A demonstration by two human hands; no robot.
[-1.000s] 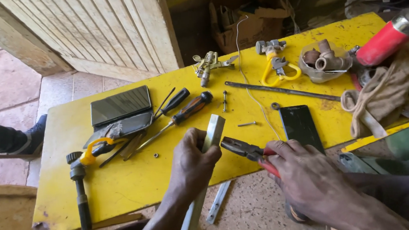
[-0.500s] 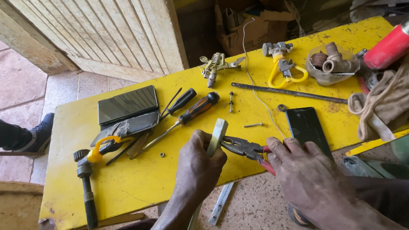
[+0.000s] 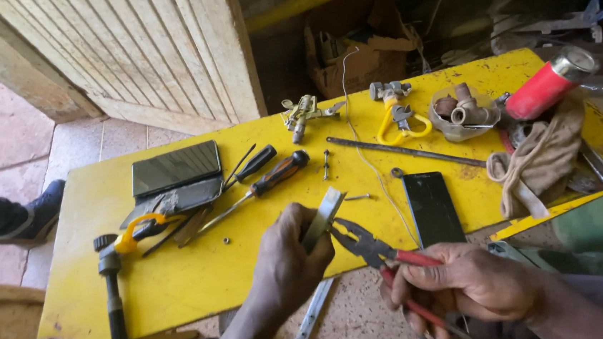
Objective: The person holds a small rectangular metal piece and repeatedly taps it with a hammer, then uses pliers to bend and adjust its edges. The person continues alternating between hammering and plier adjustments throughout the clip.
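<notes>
My left hand (image 3: pixel 291 263) grips a flat pale metal strip (image 3: pixel 323 216) that sticks up and to the right above the front edge of a yellow table (image 3: pixel 182 286). My right hand (image 3: pixel 468 285) holds red-handled pliers (image 3: pixel 372 246), whose dark jaws point left and sit just below the strip, close to it. Whether the jaws touch the strip I cannot tell. Both hands are at the near edge of the table, with the forearms entering from below.
On the table lie two black phones (image 3: pixel 176 168) (image 3: pixel 432 208), screwdrivers (image 3: pixel 273 179), a long metal rod (image 3: pixel 404 150), a valve with yellow handle (image 3: pixel 397 112), a bowl of fittings (image 3: pixel 460 110), a red canister (image 3: pixel 549 84), a cloth (image 3: pixel 537 162), and a black tool (image 3: pixel 112 292). Another metal strip (image 3: pixel 314 312) lies on the floor.
The camera view has shifted slightly. My left hand has tilted the strip a little, and the pliers' jaws have come closer beneath it.
</notes>
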